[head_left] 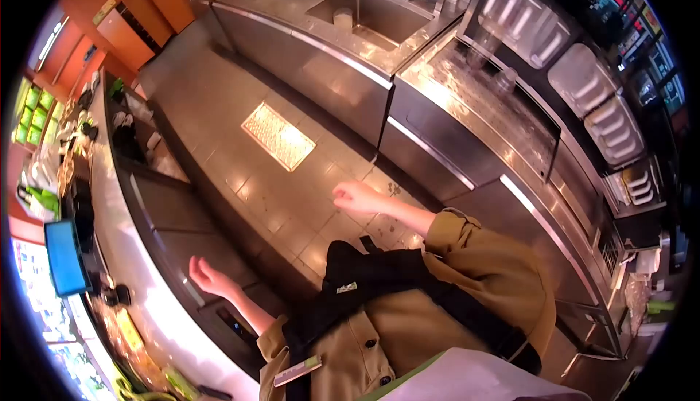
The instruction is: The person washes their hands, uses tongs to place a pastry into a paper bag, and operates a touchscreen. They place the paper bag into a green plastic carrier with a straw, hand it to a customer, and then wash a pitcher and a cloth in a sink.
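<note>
My left hand (208,277) is held over the dark cabinet fronts below the left counter (157,295), nothing visible in it. Its fingers are slightly bent and look apart. Over the tiled floor hangs my right hand (354,197), its fingers curled in toward the palm. I see no object in that hand. Both hands are free of the counters. Tan sleeves and a dark strap cross my body, with a pale cloth at the bottom of the view.
A metal floor grate (279,135) lies ahead in the aisle. Across it, a steel sink (372,18) holds a pale container (343,17). Clear containers (504,80) stand on the right steel counter (456,98). A blue screen (67,257) is at the left counter.
</note>
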Demonstrator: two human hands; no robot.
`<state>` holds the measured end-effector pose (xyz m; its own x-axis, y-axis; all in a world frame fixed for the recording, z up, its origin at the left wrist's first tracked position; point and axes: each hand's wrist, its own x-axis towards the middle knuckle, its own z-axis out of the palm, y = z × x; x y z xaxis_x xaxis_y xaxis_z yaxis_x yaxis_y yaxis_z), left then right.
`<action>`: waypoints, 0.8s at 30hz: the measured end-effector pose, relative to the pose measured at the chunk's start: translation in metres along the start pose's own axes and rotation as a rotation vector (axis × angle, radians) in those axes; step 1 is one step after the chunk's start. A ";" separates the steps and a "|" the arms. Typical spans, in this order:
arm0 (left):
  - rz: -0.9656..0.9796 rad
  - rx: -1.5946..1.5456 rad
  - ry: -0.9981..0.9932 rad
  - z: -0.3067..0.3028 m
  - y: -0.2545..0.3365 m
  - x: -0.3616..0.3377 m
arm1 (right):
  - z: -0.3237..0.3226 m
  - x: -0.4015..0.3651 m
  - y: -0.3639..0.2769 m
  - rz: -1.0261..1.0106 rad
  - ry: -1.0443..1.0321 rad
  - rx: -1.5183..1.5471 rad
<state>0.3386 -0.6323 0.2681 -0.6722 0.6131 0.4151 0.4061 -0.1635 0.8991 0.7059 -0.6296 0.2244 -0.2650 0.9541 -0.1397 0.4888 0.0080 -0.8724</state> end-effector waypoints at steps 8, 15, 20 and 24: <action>-0.018 0.091 -0.668 0.356 -0.064 0.074 | -0.215 0.252 0.074 0.110 0.431 0.250; 0.529 -0.163 -1.346 0.758 0.043 0.023 | -0.385 0.334 0.168 0.313 0.847 0.341; 0.700 0.190 -1.328 0.956 -0.008 -0.043 | -0.428 0.378 0.249 0.635 0.824 0.536; 0.634 0.581 -1.594 1.000 -0.021 -0.048 | -0.469 0.406 0.294 0.684 1.206 0.329</action>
<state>0.9815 0.1147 0.0902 0.6858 0.7019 -0.1924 0.7130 -0.5947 0.3715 1.1322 -0.0989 0.1305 0.8806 0.4092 -0.2389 -0.0269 -0.4602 -0.8874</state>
